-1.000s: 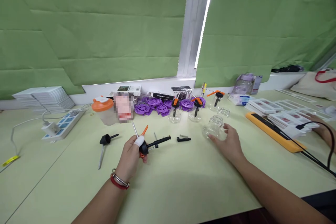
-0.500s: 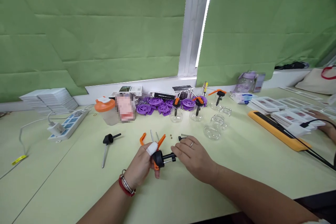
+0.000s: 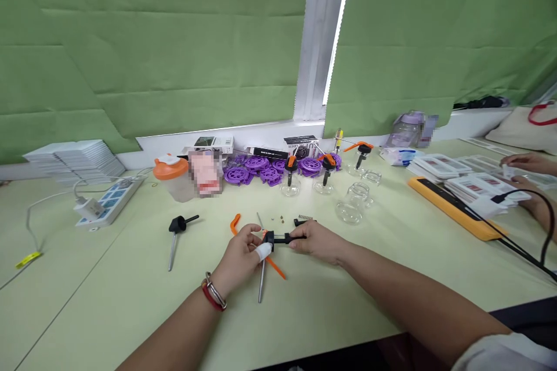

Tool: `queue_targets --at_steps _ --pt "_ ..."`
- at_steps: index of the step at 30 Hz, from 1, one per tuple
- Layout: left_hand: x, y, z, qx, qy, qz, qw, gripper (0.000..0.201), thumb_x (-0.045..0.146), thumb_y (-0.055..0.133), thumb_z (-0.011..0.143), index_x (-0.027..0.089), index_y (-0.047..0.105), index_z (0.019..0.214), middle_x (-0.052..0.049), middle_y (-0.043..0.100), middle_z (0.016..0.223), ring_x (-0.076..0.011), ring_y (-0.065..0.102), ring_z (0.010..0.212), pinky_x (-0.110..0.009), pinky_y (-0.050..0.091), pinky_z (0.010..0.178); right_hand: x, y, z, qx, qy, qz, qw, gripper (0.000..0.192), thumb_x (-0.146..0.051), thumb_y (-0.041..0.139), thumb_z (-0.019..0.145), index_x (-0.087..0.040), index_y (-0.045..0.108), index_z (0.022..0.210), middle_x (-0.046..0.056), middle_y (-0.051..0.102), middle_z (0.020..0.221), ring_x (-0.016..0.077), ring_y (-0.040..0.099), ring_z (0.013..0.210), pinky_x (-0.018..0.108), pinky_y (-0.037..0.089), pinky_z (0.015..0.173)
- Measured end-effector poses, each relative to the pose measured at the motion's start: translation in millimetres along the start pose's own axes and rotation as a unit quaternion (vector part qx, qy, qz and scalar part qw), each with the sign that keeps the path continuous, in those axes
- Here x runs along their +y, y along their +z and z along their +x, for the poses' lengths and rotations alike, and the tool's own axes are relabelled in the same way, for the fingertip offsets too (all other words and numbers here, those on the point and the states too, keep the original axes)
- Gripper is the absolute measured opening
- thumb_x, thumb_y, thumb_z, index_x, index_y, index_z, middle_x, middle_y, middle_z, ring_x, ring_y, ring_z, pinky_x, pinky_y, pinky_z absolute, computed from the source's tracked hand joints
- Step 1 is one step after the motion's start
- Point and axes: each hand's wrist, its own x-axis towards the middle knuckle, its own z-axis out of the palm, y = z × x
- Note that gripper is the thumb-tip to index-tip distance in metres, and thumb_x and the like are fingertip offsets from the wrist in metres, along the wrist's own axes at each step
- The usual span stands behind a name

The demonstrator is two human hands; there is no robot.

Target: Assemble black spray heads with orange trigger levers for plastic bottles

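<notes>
Okay so, box [image 3: 301, 146] at back shows "LDER", rest unclear; white print on black package [image 3: 276, 154] too tiny. Forearms angled inward, left hand [image 3: 242, 255] gripping head of black mechanism [image 3: 270, 239], right hand [image 3: 317, 242] pinching shaft end. Mechanism's between hands, nearer me than glass jar [image 3: 349, 213].

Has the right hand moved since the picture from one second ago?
Yes: the right hand has moved leftward, away from the clear jar, to the black rod.
</notes>
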Motion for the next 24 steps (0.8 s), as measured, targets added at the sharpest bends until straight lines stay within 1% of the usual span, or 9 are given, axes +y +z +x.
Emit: queue_targets --at_steps 2,4,7,9,11,14,16,20,24 --pt "-3 -0.7 4 0.001 -0.044 -0.016 0.999 0.031 0.039 0.065 0.068 0.016 0.055 0.087 0.001 0.056 0.067 -0.0102 0.05 0.047 -0.027 0.042 0.048 7 6 6 0.006 -0.015 -0.02 1.0 0.017 -0.031 0.059 0.073 -0.016 0.063 0.065 -0.004 0.047 0.057 0.0104 0.038 0.054 0.024 0.029 0.054" --pt "-6 -2.0 7 0.012 -0.064 -0.011 0.998 0.027 0.038 0.064 0.068 0.015 0.055 0.078 0.001 0.054 0.059 -0.0112 0.05 0.046 -0.027 0.042 0.046 10 9 9 0.06 -0.038 -0.057 0.996 0.012 -0.029 0.062 0.071 -0.017 0.065 0.072 -0.002 0.056 0.066 0.0131 0.046 0.061 0.025 0.034 0.059" --pt "-9 -1.7 7 0.043 -0.08 -0.013 0.996 0.029 0.034 0.064 0.068 0.015 0.055 0.089 0.003 0.053 0.056 -0.0136 0.051 0.046 -0.029 0.042 0.046 13 15 12 0.144 -0.039 -0.102 0.984 0.011 -0.026 0.064 0.07 -0.019 0.063 0.079 0.001 0.062 0.076 0.0162 0.053 0.071 0.028 0.037 0.065" --pt "-12 -0.3 7 0.043 -0.084 -0.026 0.995 0.038 0.032 0.064 0.067 0.015 0.055 0.099 0.003 0.054 0.058 -0.0137 0.051 0.047 -0.029 0.042 0.047 16 19 13 0.156 -0.031 -0.109 0.981 0.007 -0.023 0.061 0.073 -0.019 0.061 0.078 0.002 0.062 0.076 0.0166 0.054 0.072 0.029 0.038 0.067" --pt "-15 0.7 7 0.025 -0.075 -0.029 0.996 0.04 0.034 0.063 0.068 0.015 0.057 0.102 0.003 0.054 0.06 -0.0127 0.05 0.048 -0.028 0.042 0.049 19 22 15 0.162 -0.031 -0.098 0.981 0.005 -0.02 0.059 0.074 -0.018 0.059 0.078 0.002 0.061 0.078 0.0166 0.054 0.074 0.029 0.039 0.068" --pt "-19 1.1 8 0.014 -0.041 -0.002 0.999 0.034 0.039 0.059 0.072 0.018 0.062 0.098 0.004 0.05 0.058 -0.0112 0.043 0.047 -0.025 0.036 0.048 21 26 17 0.173 -0.04 -0.064 0.982 0.022 -0.019 0.059 0.073 -0.02 0.053 0.094 0.001 0.06 0.082 0.0163 0.055 0.076 0.029 0.04 0.069" --pt "-20 1.3 9 0.029 -0.013 0.042 0.999 0.028 0.04 0.055 0.075 0.019 0.063 0.092 0.004 0.048 0.056 -0.0109 0.039 0.046 -0.024 0.032 0.048 20 28 20 0.172 -0.046 -0.047 0.983 0.033 -0.018 0.059 0.073 -0.022 0.047 0.104 -0.001 0.058 0.081 0.0161 0.055 0.075 0.029 0.041 0.07" --pt "-22 4.0 11 0.092 0.036 0.132 0.986 0.021 0.037 0.051 0.077 0.019 0.06 0.07 0.002 0.048 0.055 -0.0126 0.039 0.048 -0.026 0.03 0.05 18 34 30 0.173 -0.043 -0.053 0.982 0.038 -0.015 0.057 0.074 -0.023 0.043 0.108 -0.001 0.057 0.079 0.0173 0.055 0.077 0.03 0.041 0.071" --pt "-22 7.9 12 0.117 0.043 0.173 0.977 0.019 0.033 0.05 0.076 0.018 0.057 0.067 -0.001 0.053 0.061 -0.0153 0.044 0.055 -0.027 0.033 0.055 17 40 38 0.181 -0.044 -0.075 0.98 0.045 -0.012 0.056 0.074 -0.023 0.042 0.115 0.002 0.057 0.086 0.0179 0.054 0.08 0.03 0.041 0.072"
